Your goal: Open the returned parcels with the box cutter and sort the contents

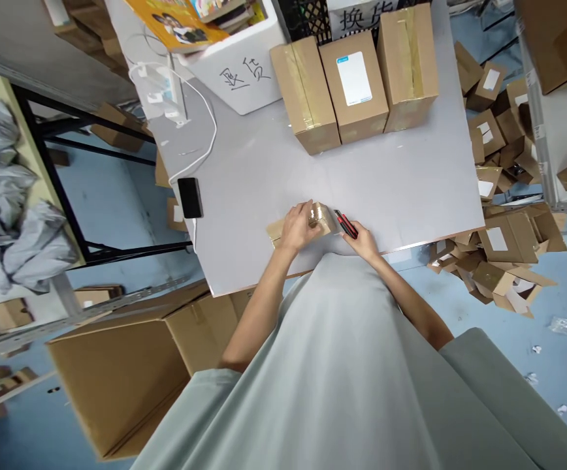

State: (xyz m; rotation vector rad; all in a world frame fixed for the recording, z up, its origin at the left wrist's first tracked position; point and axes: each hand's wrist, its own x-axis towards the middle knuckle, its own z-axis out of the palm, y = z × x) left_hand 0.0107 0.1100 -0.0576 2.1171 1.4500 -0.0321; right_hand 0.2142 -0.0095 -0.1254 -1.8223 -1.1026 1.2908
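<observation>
A small brown cardboard box [277,230], wrapped in clear tape, lies near the front edge of the grey table [401,183]. My left hand [297,225] rests on top of it, fingers curled over the box and gripping it. My right hand [362,241] is closed round a red and black tape dispenser [346,224], whose tip touches the right end of the box. My grey garment hides the table edge below the hands.
Three taped cartons [355,85] stand at the back of the table beside a white foam box [244,72]. A black phone [190,197] on a white cable lies at the left edge. A large open carton [127,372] sits on the floor at left; several small boxes [503,248] lie heaped at right.
</observation>
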